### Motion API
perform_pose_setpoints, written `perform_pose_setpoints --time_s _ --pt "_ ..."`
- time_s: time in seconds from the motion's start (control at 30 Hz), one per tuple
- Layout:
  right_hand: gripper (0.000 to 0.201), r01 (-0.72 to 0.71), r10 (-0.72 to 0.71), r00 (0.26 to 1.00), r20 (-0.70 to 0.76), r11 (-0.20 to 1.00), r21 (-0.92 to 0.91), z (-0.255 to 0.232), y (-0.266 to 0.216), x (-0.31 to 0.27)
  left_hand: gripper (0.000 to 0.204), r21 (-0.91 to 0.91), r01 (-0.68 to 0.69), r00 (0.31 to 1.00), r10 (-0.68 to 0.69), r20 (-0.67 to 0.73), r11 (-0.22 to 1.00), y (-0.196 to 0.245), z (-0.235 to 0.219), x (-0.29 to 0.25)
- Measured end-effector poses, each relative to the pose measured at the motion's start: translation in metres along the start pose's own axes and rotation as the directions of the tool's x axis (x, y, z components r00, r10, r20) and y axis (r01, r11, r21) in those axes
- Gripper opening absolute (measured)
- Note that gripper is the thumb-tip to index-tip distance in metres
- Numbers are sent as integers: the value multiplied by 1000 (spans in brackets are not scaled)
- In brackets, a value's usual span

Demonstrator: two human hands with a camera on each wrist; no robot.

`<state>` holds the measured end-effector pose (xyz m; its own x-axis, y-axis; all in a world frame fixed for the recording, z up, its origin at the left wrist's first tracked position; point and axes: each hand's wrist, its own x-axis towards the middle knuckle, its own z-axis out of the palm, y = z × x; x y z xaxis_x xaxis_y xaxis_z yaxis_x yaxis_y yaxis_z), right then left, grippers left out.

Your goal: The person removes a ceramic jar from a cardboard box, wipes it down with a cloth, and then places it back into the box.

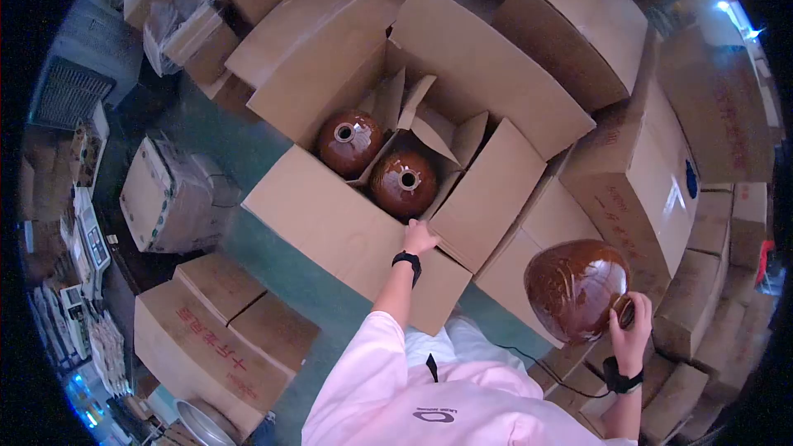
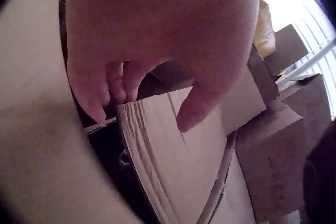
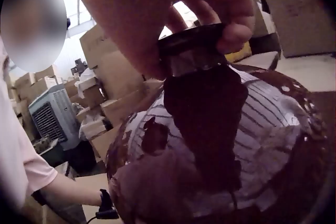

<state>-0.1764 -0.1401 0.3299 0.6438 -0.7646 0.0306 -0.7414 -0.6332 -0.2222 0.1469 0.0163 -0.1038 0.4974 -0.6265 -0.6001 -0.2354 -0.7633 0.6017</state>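
My right hand [image 1: 632, 326] grips a glossy brown ceramic jar [image 1: 576, 289] by its short neck, fingers curled around the rim [image 3: 191, 40] in the right wrist view. The jar is tilted, its mouth toward my hand. At the near corner of an open cardboard box [image 1: 355, 215], my left hand [image 1: 421, 237] pinches a cardboard flap [image 1: 489, 194]. In the left wrist view, the thumb lies on the flap's face [image 2: 173, 129] and the fingers reach behind its edge. Two similar jars, one at left [image 1: 350, 144] and one nearer [image 1: 403, 185], stand upright inside the box between cardboard dividers [image 1: 434, 132].
A closed carton [image 1: 632, 173] stands right of the open box, with more cartons [image 1: 694, 297] stacked beyond. Behind my left arm lies a printed carton [image 1: 215, 339]; a taped box [image 1: 169, 198] sits on the green floor [image 1: 273, 239]. A thin cable [image 1: 549, 372] runs to my right wrist.
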Motion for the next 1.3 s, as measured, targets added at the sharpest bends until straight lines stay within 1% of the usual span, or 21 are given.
perform_pose_setpoints --time_s 0.1,0.13,0.2,0.23,0.27,0.3,0.37,0.4,0.53,0.57,0.6,0.7,0.73,0.77,0.8,0.83,0.93,1.03,1.1,1.2,1.3 --pt "48 66 -67 997 -30 997 -36 -22 -11 22 40 -102 -235 965 219 -143 967 16 -11 -24" --pt "50 94 -96 993 -66 995 -39 -29 -18 30 36 -225 -297 953 274 -128 928 21 -11 -32" --pt "50 109 -113 990 -79 993 -50 -45 -32 44 27 -461 -397 914 388 -119 794 39 -3 -57" --pt "49 127 -132 986 -102 990 -56 -52 -39 52 20 -479 -496 864 465 -192 725 57 -6 -79" --pt "48 92 -96 990 -106 995 -46 -59 -42 57 17 -501 -540 834 511 -210 676 67 5 -89" --pt "47 130 -139 980 -143 989 -71 -65 -44 62 17 -512 -489 856 503 -123 706 76 12 -102" --pt "47 117 -117 980 -158 993 -9 -75 -52 74 18 -460 -617 768 616 -176 638 94 23 -124" --pt "46 78 -72 985 -157 996 32 -78 -58 79 20 -458 -620 756 641 -131 637 102 26 -134" --pt "43 131 -119 981 -154 989 70 -73 -76 111 28 -470 -623 700 714 23 625 122 52 -157" --pt "42 142 -128 982 -138 986 92 -67 -80 122 30 -477 -621 684 727 58 622 124 58 -158" --pt "41 151 -137 983 -123 982 115 -57 -82 132 36 -508 -594 648 745 157 624 125 62 -156" --pt "37 171 -167 985 -43 979 111 -26 -86 159 45 -379 -718 597 797 95 583 116 102 -160" --pt "38 153 -147 988 -54 982 114 -11 -88 165 48 -383 -696 606 783 139 607 116 102 -164" --pt "40 227 -224 971 -79 973 34 4 -89 172 51 -385 -674 615 768 182 631 117 102 -168" --pt "41 218 -214 975 -58 973 76 21 -82 182 54 -386 -651 622 751 222 654 117 102 -170" --pt "42 208 -205 978 -35 971 118 39 -74 192 54 -375 -674 612 765 199 637 115 107 -171" --pt "43 270 -269 962 -39 962 36 87 -67 219 55 -352 -720 587 796 150 598 109 117 -172" --pt "44 249 -249 968 15 968 -19 132 -58 246 56 -363 -726 578 804 139 584 113 108 -174" --pt "46 198 -194 978 72 979 -51 156 -53 261 56 -381 -721 574 807 140 579 113 104 -175" --pt "46 137 -127 984 125 988 -74 189 -39 277 62 -399 -691 569 794 215 603 112 109 -170" --pt "48 82 -73 989 131 994 -69 225 -17 288 60 -375 -685 569 780 259 624 113 102 -168"
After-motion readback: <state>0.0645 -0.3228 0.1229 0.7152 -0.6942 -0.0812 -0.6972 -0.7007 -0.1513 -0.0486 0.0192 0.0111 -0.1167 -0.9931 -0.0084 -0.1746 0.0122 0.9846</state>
